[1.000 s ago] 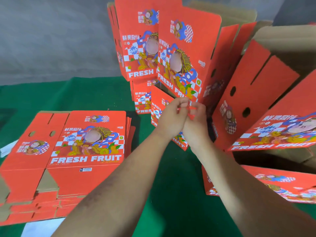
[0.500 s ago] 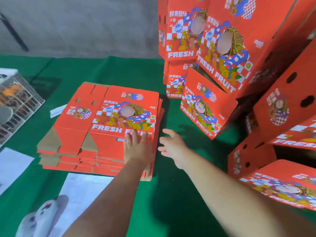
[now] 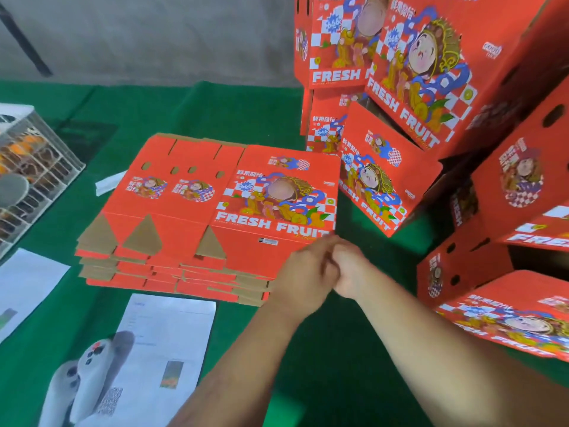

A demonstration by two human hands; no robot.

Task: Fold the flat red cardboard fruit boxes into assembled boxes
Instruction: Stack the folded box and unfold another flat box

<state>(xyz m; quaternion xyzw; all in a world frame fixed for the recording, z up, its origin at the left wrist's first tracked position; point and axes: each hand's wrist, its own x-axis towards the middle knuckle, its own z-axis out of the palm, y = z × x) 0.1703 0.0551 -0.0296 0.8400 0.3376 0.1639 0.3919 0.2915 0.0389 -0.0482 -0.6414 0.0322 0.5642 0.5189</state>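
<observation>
A: Where's the stack of flat red printed cardboard fruit boxes (image 3: 212,211) relative to the grips?
B: On the green cloth-covered surface (image 3: 191,109). Left hand (image 3: 303,272) and right hand (image 3: 349,269) are pressed together at its near right corner. Fingers curled; can't tell whether either holds anything, blurred.
A: Counts?
B: One flat stack, layers uncountable. At least six assembled red cardboard boxes (image 3: 378,189) piled right. Two white paper sheets (image 3: 166,337) in front.

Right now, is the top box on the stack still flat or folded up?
Flat. The top box lies spread on the stack, printed side up, flaps unfolded.
</observation>
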